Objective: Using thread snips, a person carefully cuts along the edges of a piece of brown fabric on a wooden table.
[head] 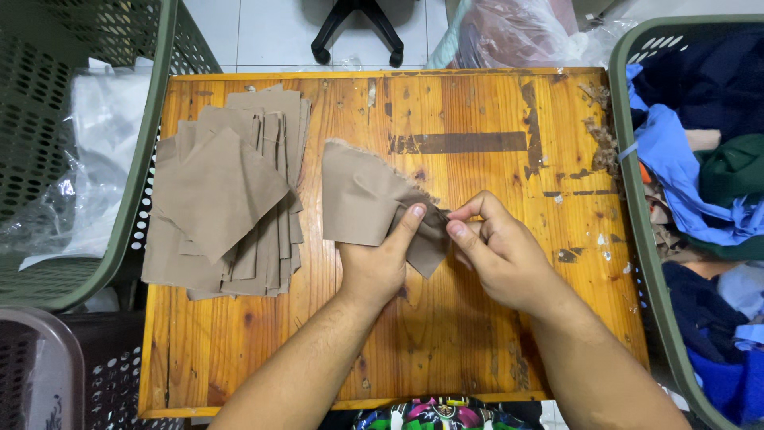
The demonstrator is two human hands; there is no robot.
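A tan fabric piece (pixel 360 199) lies on the worn wooden table (pixel 477 334) near its middle. My left hand (pixel 376 267) pinches its lower right part, thumb on top. My right hand (pixel 497 251) grips the same piece at its right corner, fingers curled around the frayed edge. To the left sits a loose stack of tan fabric pieces (pixel 227 199), fanned out, untouched by either hand.
A green basket with clear plastic (pixel 72 159) stands at the left. Another green basket of blue, green and dark clothes (pixel 700 183) stands at the right. A dark perforated basket (pixel 64 374) is at the lower left. An office chair base (pixel 358 32) and a plastic bag (pixel 517 32) lie beyond the table.
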